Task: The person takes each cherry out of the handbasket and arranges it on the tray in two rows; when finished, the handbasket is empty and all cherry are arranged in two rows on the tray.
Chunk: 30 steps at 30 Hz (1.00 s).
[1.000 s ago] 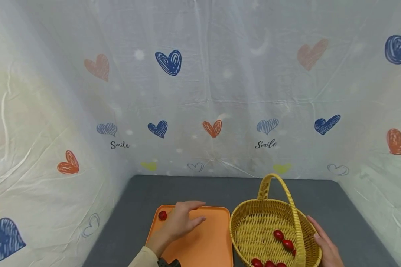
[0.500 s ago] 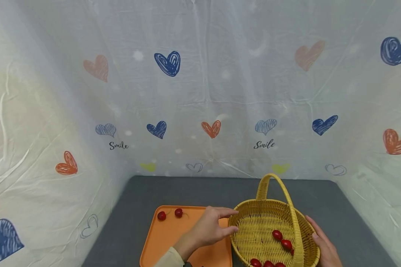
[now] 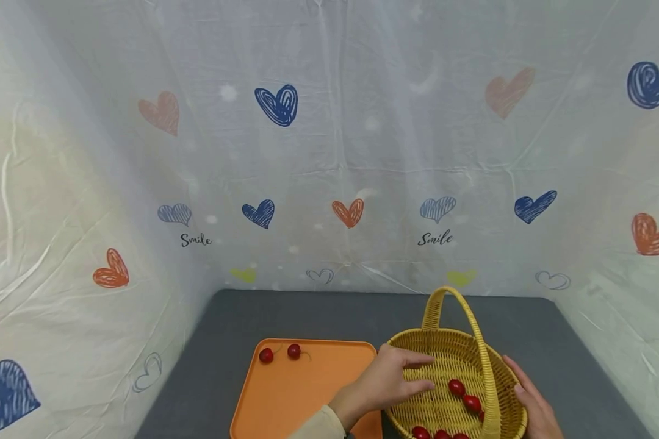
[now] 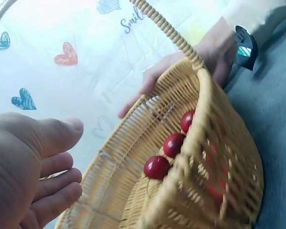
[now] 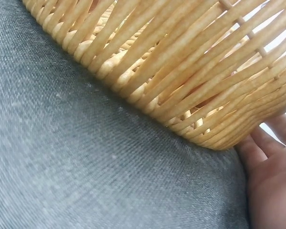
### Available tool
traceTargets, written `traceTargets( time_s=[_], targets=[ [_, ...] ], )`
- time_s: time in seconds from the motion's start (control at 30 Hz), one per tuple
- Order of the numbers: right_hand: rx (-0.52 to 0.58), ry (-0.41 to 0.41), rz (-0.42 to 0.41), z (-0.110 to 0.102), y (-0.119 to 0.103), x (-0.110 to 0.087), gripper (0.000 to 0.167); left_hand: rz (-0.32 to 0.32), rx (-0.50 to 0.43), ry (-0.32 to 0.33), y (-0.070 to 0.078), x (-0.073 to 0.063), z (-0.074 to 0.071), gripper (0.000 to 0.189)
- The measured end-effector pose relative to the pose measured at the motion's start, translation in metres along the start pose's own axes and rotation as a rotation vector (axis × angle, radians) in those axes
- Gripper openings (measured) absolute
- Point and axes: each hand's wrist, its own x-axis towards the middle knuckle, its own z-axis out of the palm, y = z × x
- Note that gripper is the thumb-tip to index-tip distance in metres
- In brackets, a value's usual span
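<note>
Over the left side of a yellow wicker basket [image 3: 432,339] hovers my left hand [image 3: 381,379], its thumb and fingers apart. Nothing shows between them in the head view or the left wrist view. My right hand [image 3: 537,407] rests against the basket's right outer side; in the right wrist view its fingers [image 5: 262,143] touch the wicker wall. Inside the basket lie several red cherries [image 3: 471,403], also seen past the rim [image 4: 157,167] in the left wrist view. Two cherries with stems, one [image 3: 266,355] left of the other [image 3: 293,351], lie on an orange tray [image 3: 285,399].
The tray stands just left of the basket on a dark grey tabletop [image 3: 329,311]. An arched handle [image 3: 475,326] rises over the basket. A white curtain [image 3: 307,152] printed with hearts hangs behind and at both sides.
My left hand has moved right from above the tray to over the basket, uncovering the second cherry on the tray. My right hand and the basket stay in place.
</note>
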Motion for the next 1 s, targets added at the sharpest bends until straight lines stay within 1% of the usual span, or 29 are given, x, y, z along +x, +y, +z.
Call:
traceTargets(
  time_s=[0.1,0.2,0.3,0.37,0.43,0.57,0.63,0.7,0.8,0.9,0.93,1.0],
  targets=[
    [0.000,-0.003,0.006,0.001,0.000,0.000,0.072,-0.018,-0.005,-0.034,0.005,0.010,0.008,0.043],
    [-0.002,-0.006,-0.002,0.002,0.000,0.000,0.070,-0.033,0.016,-0.076,0.008,0.019,0.017,0.044],
    [0.005,0.007,-0.006,0.003,-0.002,-0.001,0.070,-0.037,0.085,-0.110,0.010,0.029,0.026,0.044],
    [0.012,0.012,-0.016,0.004,-0.002,-0.001,0.069,-0.034,0.152,-0.124,0.011,0.034,0.031,0.044],
    [0.013,0.014,-0.021,0.004,-0.003,-0.002,0.069,-0.029,0.226,-0.151,0.012,0.040,0.036,0.045],
    [0.014,0.009,-0.044,0.004,-0.002,-0.001,0.068,-0.023,0.310,-0.209,0.013,0.049,0.045,0.045],
    [0.016,-0.001,-0.064,0.003,-0.001,-0.001,0.068,-0.004,0.356,-0.231,0.013,0.053,0.050,0.045],
    [0.010,0.000,-0.073,0.002,-0.001,-0.001,0.067,0.020,0.399,-0.242,0.011,0.056,0.055,0.044],
    [-0.004,0.006,-0.068,0.002,-0.001,-0.001,0.068,0.051,0.464,-0.256,0.009,0.060,0.062,0.038],
    [-0.018,0.017,-0.043,0.001,-0.001,-0.001,0.069,0.054,0.468,-0.254,0.008,0.061,0.065,0.021],
    [-0.025,0.019,-0.040,0.001,-0.001,0.000,0.069,0.054,0.457,-0.245,0.009,0.061,0.065,0.017],
    [-0.034,0.023,-0.032,0.001,-0.001,0.000,0.069,0.056,0.433,-0.217,0.008,0.059,0.064,0.016]
  ],
)
